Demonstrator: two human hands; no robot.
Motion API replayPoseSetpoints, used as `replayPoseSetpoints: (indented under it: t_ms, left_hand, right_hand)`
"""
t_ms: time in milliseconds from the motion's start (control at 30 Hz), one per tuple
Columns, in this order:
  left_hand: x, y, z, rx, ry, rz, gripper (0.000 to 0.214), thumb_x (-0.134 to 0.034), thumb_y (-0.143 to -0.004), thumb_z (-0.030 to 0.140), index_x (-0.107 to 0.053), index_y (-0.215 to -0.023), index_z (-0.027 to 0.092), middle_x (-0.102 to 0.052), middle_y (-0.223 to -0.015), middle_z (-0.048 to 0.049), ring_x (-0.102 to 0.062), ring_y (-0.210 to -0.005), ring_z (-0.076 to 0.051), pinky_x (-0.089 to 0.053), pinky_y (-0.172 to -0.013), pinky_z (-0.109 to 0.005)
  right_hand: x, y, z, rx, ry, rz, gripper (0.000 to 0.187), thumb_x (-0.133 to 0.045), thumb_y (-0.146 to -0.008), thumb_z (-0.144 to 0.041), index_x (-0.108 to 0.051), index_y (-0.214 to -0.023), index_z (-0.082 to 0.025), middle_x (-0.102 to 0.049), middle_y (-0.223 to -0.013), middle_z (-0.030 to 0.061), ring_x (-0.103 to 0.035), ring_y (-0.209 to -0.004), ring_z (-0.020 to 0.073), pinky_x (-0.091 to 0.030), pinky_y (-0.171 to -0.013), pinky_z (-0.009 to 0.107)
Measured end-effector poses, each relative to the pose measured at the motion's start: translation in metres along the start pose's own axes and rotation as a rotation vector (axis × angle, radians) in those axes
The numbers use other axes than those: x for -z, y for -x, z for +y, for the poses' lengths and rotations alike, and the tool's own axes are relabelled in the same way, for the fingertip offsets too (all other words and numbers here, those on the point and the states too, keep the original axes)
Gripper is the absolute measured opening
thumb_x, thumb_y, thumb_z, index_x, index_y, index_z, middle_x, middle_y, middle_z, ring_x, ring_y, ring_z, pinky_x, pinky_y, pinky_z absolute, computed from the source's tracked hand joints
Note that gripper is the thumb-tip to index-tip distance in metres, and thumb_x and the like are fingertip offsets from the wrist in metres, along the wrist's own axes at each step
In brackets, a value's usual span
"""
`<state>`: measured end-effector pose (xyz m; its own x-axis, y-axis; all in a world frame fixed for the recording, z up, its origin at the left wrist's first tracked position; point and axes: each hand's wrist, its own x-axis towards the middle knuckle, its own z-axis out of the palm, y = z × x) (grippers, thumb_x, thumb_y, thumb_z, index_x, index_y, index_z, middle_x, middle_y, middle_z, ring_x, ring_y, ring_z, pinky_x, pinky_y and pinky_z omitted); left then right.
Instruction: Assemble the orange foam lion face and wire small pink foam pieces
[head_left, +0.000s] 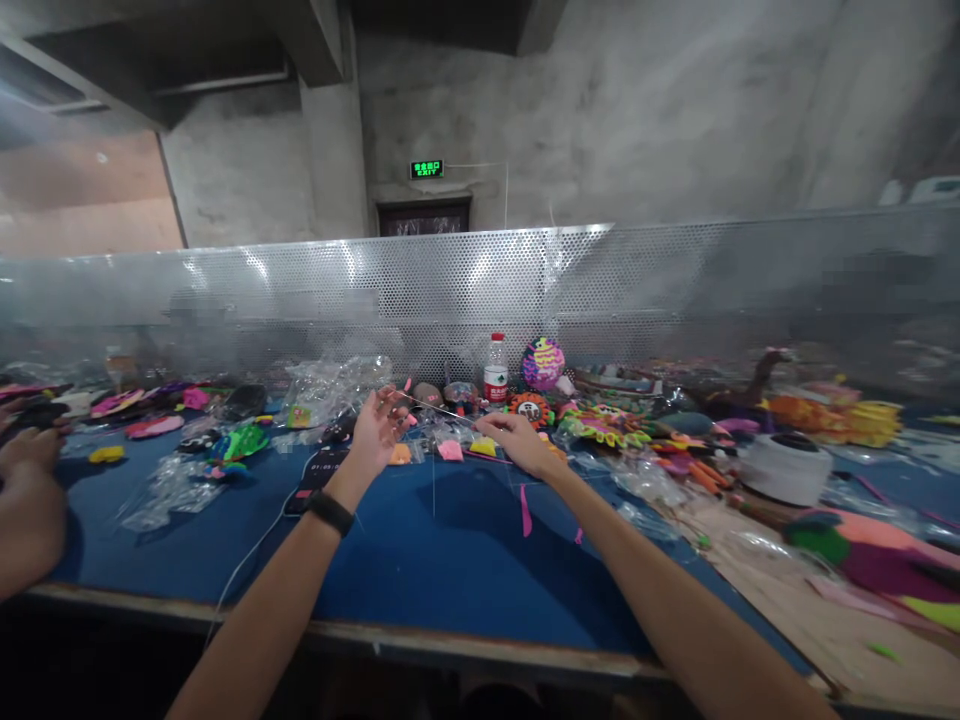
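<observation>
A thin, pale strand [442, 409], thread or wire, stretches between my hands above the blue table [457, 570]. My left hand [377, 432] has its fingers curled and pinches the strand's left end, with a small pink bit [407, 383] at the fingertips. On the other end, the fingers of my right hand [517, 441] are closed, palm down. Below and behind them lie soft lumps: orange [400, 455], pink [451, 451] and yellow [484, 447]. A pink strip [525, 511] rests on the table under my right wrist.
A phone [319, 478] with a cable lies by my left forearm. Behind stand a red-capped bottle [496, 370] and a patterned disc [543, 363] against the perforated metal screen [450, 275]. A white roll-shaped container [784, 472] is at right. Another person's hand [30, 480] shows at left.
</observation>
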<state>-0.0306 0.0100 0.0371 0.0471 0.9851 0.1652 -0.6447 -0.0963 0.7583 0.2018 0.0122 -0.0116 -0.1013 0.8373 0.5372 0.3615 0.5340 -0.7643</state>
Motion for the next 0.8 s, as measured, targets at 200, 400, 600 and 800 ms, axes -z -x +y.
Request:
replayPoseSetpoints:
  t_ms: [200, 400, 600, 800]
  left_hand:
    - [-0.002, 0.005, 0.004, 0.090, -0.037, -0.159, 0.018, -0.052, -0.083, 0.025, -0.049, -0.066, 0.018, -0.056, -0.064, 0.0026, -0.051, -0.047, -0.007, -0.043, -0.046, -0.018]
    - [-0.001, 0.003, -0.005, 0.156, -0.277, -0.239, 0.024, -0.055, -0.076, 0.027, -0.042, -0.058, 0.018, -0.058, -0.064, 0.0002, -0.048, -0.045, -0.008, -0.041, -0.043, -0.020]
    - [0.004, 0.001, -0.017, 0.165, -0.470, -0.324, 0.019, -0.061, -0.075, 0.029, -0.055, -0.062, 0.016, -0.061, -0.063, -0.0021, -0.053, -0.049, -0.012, -0.047, -0.050, -0.024]
    - [0.005, 0.001, -0.021, 0.187, -0.427, -0.329, 0.027, -0.065, -0.077, 0.035, -0.056, -0.062, 0.015, -0.067, -0.070, -0.0071, -0.061, -0.062, -0.014, -0.053, -0.067, -0.030]
  right_hand:
    - [0.004, -0.004, 0.012, -0.062, -0.090, 0.116, 0.031, -0.058, -0.071, -0.049, -0.064, -0.071, -0.019, -0.063, -0.071, 0.0008, -0.055, -0.074, 0.0185, -0.041, -0.069, 0.029]
    - [0.011, -0.007, 0.019, -0.157, -0.231, 0.259, 0.041, -0.060, -0.066, -0.059, -0.061, -0.077, -0.019, -0.060, -0.070, 0.0004, -0.052, -0.066, 0.0153, -0.039, -0.057, 0.025]
    - [0.011, -0.009, 0.024, -0.208, -0.372, 0.350, 0.042, -0.066, -0.062, -0.056, -0.061, -0.085, -0.021, -0.064, -0.079, 0.0012, -0.054, -0.066, 0.0140, -0.041, -0.053, 0.023]
    - [0.014, -0.019, 0.036, -0.243, -0.470, 0.418, 0.039, -0.050, -0.072, -0.059, -0.055, -0.090, -0.025, -0.067, -0.081, 0.0015, -0.056, -0.060, 0.0148, -0.046, -0.053, 0.027]
